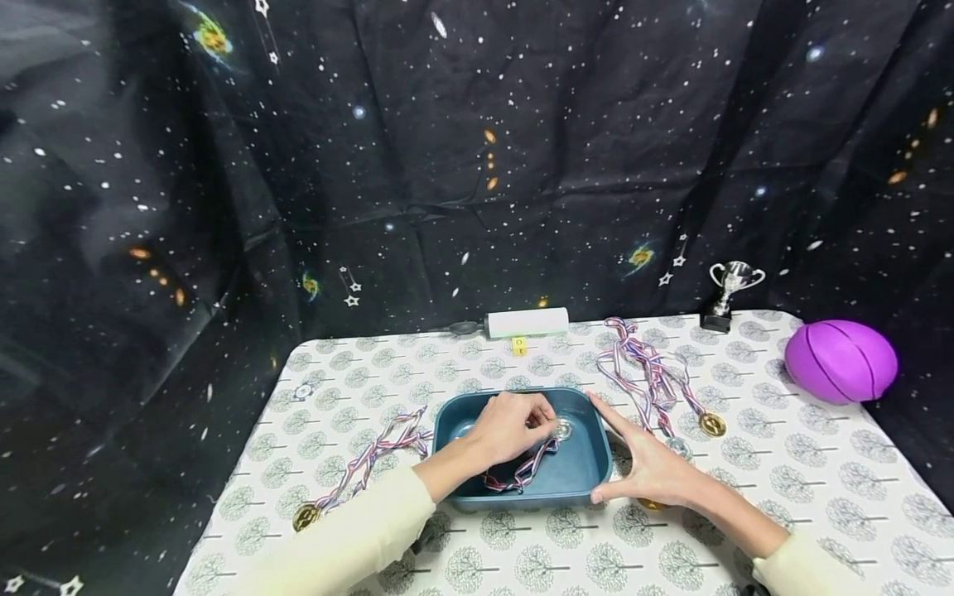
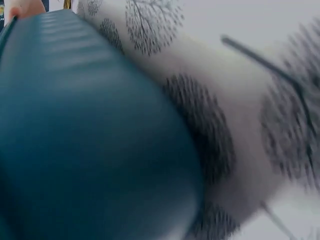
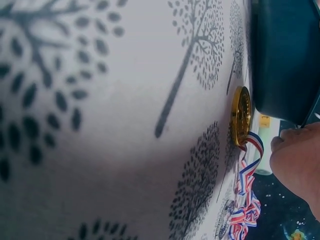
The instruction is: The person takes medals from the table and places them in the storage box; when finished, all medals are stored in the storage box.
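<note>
A dark teal bin [image 1: 574, 476] stands near the middle of the table. My left hand [image 1: 510, 426] reaches into it and pinches the edge of a silver medal [image 1: 564, 430] between thumb and fingers. The medal's striped ribbon [image 1: 525, 473] lies bunched on the bin floor under that hand. At the bin's right end, my right hand [image 1: 656, 468] holds the wall, thumb at the front corner and fingers at the back corner. Beside that wall lies a gold medal [image 3: 241, 116] with its ribbon, mostly hidden by the right hand in the head view.
Left of the bin lies another gold medal [image 1: 305, 517] on a ribbon. Tangled ribbons [image 1: 648, 364], a gold medal [image 1: 712, 425] and a silver one [image 1: 679, 448] lie to the right. A trophy cup [image 1: 734, 280], purple ball [image 1: 840, 362] and white roll [image 1: 527, 323] stand farther back.
</note>
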{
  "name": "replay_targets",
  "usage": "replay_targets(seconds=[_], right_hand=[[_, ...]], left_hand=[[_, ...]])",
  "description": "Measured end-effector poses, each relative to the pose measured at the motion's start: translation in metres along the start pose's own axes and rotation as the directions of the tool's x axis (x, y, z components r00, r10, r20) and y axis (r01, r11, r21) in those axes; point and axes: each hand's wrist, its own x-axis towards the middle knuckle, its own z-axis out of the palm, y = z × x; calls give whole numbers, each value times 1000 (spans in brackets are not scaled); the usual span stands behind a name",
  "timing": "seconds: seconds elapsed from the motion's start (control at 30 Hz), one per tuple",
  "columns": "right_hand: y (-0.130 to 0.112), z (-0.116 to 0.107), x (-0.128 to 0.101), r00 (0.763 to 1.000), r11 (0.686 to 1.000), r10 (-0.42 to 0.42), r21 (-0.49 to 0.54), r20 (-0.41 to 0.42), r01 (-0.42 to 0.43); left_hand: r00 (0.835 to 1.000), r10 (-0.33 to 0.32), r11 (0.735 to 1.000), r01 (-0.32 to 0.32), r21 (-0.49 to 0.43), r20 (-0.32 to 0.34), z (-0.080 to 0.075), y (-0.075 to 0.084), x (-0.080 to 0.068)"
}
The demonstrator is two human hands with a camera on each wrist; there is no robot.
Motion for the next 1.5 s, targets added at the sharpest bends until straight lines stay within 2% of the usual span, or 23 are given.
replay_targets(seconds=[0.1,0.23,0.37,0.63,0.83,1.0,1.17,1.33,1.5], right_hand=[[0,-1,1,1000,1000,1,10,8,-1],[-1,-2,1,1000,1000,6,28,16,-6],[-2,-4,0,1000,1000,0,14,9,0],[-3,-6,-2,1000,1000,-8,3,12,8],[-3,-9,-6,1000,1000,-7,-5,-11,7],[-3,-11,-10,1000,1000,-10,-26,-26,9],[-1,-14,-15,998,997,-15,-72,-54,11],[3,-20,-24,997,997,20,-74,-78,-26],[8,-27,-33,993,997,33,-65,-111,-41]], left_hand=[[991,100,994,-104,45,93,-16,-1,-8],[979,135,986,-147,76,150,-39,-5,-18],[978,131,988,-141,57,162,-57,-16,-28],[984,70,997,-71,1,163,-84,-38,-59],[984,80,997,-81,-1,158,-93,-55,-79],[980,91,996,-91,-8,178,-95,-66,-93],[979,88,996,-90,4,183,-95,-72,-104],[981,76,997,-78,2,179,-93,-75,-111],[982,35,999,-33,-15,186,-92,-74,-117]])
